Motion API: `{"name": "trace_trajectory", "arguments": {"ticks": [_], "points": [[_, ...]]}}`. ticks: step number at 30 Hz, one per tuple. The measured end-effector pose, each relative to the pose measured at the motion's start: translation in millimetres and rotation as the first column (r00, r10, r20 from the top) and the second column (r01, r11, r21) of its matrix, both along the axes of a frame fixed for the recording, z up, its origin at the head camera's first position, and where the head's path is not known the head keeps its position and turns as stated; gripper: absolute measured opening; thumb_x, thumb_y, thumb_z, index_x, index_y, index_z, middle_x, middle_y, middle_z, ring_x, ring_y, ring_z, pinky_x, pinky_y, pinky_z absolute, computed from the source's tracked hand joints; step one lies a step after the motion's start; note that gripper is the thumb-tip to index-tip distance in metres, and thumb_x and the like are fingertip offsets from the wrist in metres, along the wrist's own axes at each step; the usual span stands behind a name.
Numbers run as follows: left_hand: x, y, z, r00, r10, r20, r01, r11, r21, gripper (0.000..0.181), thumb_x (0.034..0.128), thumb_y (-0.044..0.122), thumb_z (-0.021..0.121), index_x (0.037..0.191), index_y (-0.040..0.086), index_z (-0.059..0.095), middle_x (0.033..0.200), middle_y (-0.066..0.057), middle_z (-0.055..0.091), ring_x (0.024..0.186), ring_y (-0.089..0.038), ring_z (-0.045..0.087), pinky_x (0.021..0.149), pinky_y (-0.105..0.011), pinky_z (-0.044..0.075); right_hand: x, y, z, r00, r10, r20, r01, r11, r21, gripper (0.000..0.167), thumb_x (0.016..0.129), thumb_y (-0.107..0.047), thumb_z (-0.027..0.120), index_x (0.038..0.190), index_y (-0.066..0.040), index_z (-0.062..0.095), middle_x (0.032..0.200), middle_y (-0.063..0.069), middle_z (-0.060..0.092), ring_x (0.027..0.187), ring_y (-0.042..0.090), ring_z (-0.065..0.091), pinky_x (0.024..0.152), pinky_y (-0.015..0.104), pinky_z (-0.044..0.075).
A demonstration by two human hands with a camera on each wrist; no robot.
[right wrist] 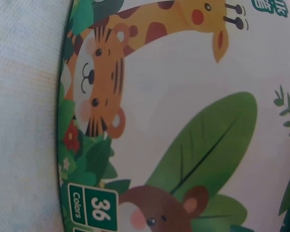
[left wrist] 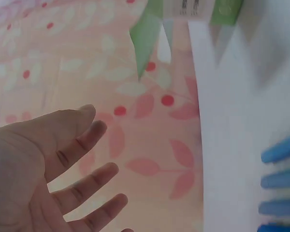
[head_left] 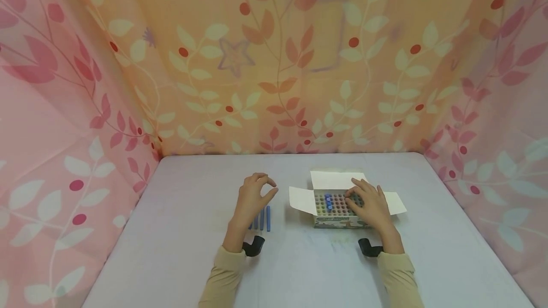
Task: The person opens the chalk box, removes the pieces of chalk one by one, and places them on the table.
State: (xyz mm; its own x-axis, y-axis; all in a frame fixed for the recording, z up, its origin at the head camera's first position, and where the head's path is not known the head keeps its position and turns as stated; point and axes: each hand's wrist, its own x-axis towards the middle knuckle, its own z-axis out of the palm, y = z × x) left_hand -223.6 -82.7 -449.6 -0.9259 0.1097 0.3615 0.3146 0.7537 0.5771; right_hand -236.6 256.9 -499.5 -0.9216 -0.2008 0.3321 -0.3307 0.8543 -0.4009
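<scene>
My left hand (head_left: 252, 197) hovers over several slim blue marker-like sticks (head_left: 268, 218) lying side by side on the table. Its fingers are loosely bent with nothing between them; the left wrist view shows the palm and spread fingers, with the stick ends (left wrist: 280, 180) at the right. My right hand (head_left: 371, 206) is over an open cardboard box (head_left: 338, 222), thumb and index finger close together above its rows of round coloured spots. Whether they pinch something is too small to tell. A few blue ends (head_left: 328, 202) stand up in the box. The right wrist view shows only the printed box front (right wrist: 150, 82).
White box flaps (head_left: 301, 200) stick out at the left, back and right. Each wrist carries a black mount (head_left: 254, 246). The pale tabletop (head_left: 192, 179) ends at a leaf-patterned curtain (head_left: 278, 84) behind and at both sides.
</scene>
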Motion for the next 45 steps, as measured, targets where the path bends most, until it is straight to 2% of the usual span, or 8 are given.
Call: {"name": "trace_trajectory", "arguments": {"ticks": [6, 13, 22, 26, 29, 35, 39, 45], "points": [[3.0, 26.1, 5.2, 0.996, -0.080, -0.037, 0.078, 0.996, -0.048, 0.011, 0.0837, 0.029, 0.069, 0.089, 0.020, 0.068, 0.119, -0.006, 0.060, 0.113, -0.035, 0.051, 0.085, -0.055, 0.043, -1.0, 0, -1.0, 1.000, -0.006, 0.008, 0.006, 1.000, 0.004, 0.010, 0.082, -0.026, 0.070, 0.084, -0.023, 0.060, 0.139, 0.013, 0.044, 0.132, 0.039, 0.030, 0.105, 0.066, 0.007], [6.4, 51.9, 0.1, 0.987, -0.163, 0.014, 0.163, 0.981, -0.103, 0.008, 0.0854, 0.031, 0.066, 0.089, 0.023, 0.067, 0.119, -0.001, 0.059, 0.115, -0.027, 0.049, 0.091, -0.051, 0.040, -0.2, 1, -0.7, 1.000, -0.005, 0.007, 0.005, 1.000, 0.010, 0.010, 0.082, -0.026, 0.070, 0.084, -0.023, 0.060, 0.139, 0.013, 0.044, 0.132, 0.039, 0.031, 0.105, 0.066, 0.007], [1.8, 74.1, -5.0, 0.971, -0.236, 0.021, 0.237, 0.961, -0.140, 0.010, 0.0872, 0.032, 0.064, 0.090, 0.024, 0.068, 0.120, 0.000, 0.057, 0.117, -0.025, 0.048, 0.093, -0.050, 0.040, -1.4, 0, -1.9, 1.000, -0.008, -0.003, 0.008, 1.000, 0.010, 0.010, 0.082, -0.027, 0.070, 0.084, -0.024, 0.061, 0.139, 0.012, 0.045, 0.132, 0.038, 0.031, 0.105, 0.066, 0.008], [-2.4, 81.9, -7.3, 0.970, -0.242, -0.003, 0.238, 0.955, -0.175, 0.009, 0.0871, 0.031, 0.064, 0.092, 0.024, 0.068, 0.120, 0.001, 0.057, 0.117, -0.024, 0.048, 0.094, -0.050, 0.039, -0.9, 1, -3.1, 1.000, -0.009, -0.004, 0.009, 1.000, 0.011, 0.010, 0.082, -0.027, 0.070, 0.084, -0.024, 0.061, 0.139, 0.012, 0.045, 0.132, 0.038, 0.032, 0.105, 0.066, 0.008], [-6.7, 88.2, -10.7, 0.974, -0.224, -0.035, 0.209, 0.946, -0.250, 0.010, 0.0871, 0.032, 0.064, 0.094, 0.025, 0.068, 0.121, 0.003, 0.056, 0.118, -0.022, 0.046, 0.101, -0.052, 0.033, -0.1, 1, -2.9, 1.000, -0.010, -0.003, 0.010, 1.000, 0.007, 0.010, 0.082, -0.027, 0.070, 0.084, -0.024, 0.061, 0.139, 0.013, 0.045, 0.132, 0.039, 0.032, 0.105, 0.066, 0.008], [-17.6, 102.6, -22.3, 0.967, -0.235, -0.104, 0.174, 0.896, -0.408, 0.012, 0.0849, 0.034, 0.066, 0.095, 0.028, 0.067, 0.121, 0.004, 0.056, 0.121, -0.021, 0.044, 0.106, -0.057, 0.024, 0.3, 2, -2.6, 1.000, -0.026, 0.001, 0.026, 1.000, 0.009, 0.009, 0.082, -0.028, 0.070, 0.084, -0.024, 0.061, 0.139, 0.013, 0.045, 0.132, 0.038, 0.032, 0.105, 0.066, 0.008], [-22.1, 109.7, -27.5, 0.952, -0.295, -0.078, 0.243, 0.887, -0.393, 0.015, 0.0850, 0.033, 0.066, 0.098, 0.026, 0.068, 0.122, 0.002, 0.056, 0.121, -0.023, 0.045, 0.107, -0.059, 0.022, 0.2, 1, -2.3, 1.000, -0.027, 0.001, 0.027, 1.000, 0.006, 0.010, 0.081, -0.028, 0.070, 0.084, -0.024, 0.062, 0.139, 0.013, 0.046, 0.132, 0.038, 0.032, 0.104, 0.067, 0.009], [-27.3, 115.6, -33.9, 0.938, -0.345, -0.035, 0.317, 0.894, -0.318, 0.016, 0.0885, 0.024, 0.063, 0.104, 0.022, 0.065, 0.120, 0.000, 0.055, 0.121, -0.024, 0.045, 0.108, -0.055, 0.024, -1.0, 0, -2.8, 1.000, -0.011, -0.014, 0.011, 1.000, 0.001, 0.010, 0.081, -0.027, 0.071, 0.084, -0.023, 0.062, 0.138, 0.013, 0.046, 0.130, 0.040, 0.033, 0.103, 0.068, 0.010]]}}
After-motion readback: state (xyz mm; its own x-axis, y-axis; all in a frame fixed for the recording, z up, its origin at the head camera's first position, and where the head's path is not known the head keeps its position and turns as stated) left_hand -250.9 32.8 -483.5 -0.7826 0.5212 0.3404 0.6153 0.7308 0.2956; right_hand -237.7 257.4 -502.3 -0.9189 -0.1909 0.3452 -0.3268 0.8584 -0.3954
